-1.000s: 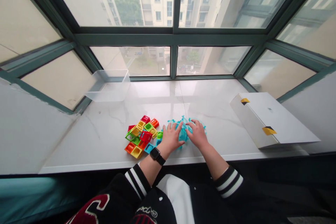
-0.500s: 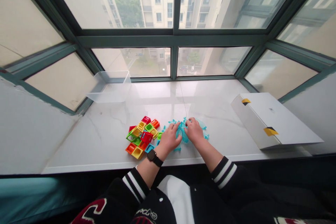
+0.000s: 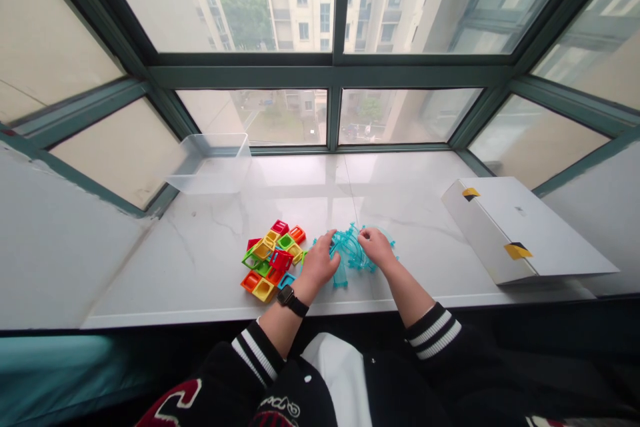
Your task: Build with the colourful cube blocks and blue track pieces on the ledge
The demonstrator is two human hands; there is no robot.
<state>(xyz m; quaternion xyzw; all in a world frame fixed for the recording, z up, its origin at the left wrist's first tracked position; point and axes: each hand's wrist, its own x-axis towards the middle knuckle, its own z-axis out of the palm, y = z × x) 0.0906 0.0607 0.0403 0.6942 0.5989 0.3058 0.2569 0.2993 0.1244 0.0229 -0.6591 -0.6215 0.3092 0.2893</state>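
Cuffs (image 3: 434, 333) nearest: black knit, white stripes, just short of the near edge of the sill (image 3: 200, 280); dark watch (image 3: 286, 295) on the left wrist, smooth square face

Left grip (image 3: 320, 265): at the left side of the turquoise heap (image 3: 353, 250), fingers part curled, thumb standing off from them; can't tell if it has hold of a piece

Right grip (image 3: 377, 247): at the right side of the same heap, fingers bunched tighter; tips partly hidden, can't tell what if anything is pinched

Heap sits on the near half of the sill, around mid-width, between the two

Risks, my read: near edge is close, so a piece swept bodyward could drop off; knobbed ends look able to hook, so lifting one may drag neighbours; left wrist is just beside the block pile (image 3: 280, 259), a sideways bump could topple it; see-through parts overlap, easy to pinch two at once

Materials: heap is thin translucent plastic, curved struts, knobby ends, probably stiff and light; blocks left of it are glossy plastic, squarish hollow frames in red, orange, yellow, green, blue, loosely piled; sill is polished white, faint veins, likely slick

Right: white box (image 3: 545, 230), flat smooth panels, yellow-black tabs (image 3: 519, 251)

Far left: clear tub (image 3: 215, 182), thin walls; behind, green window frame (image 3: 250, 75), smooth straight bars
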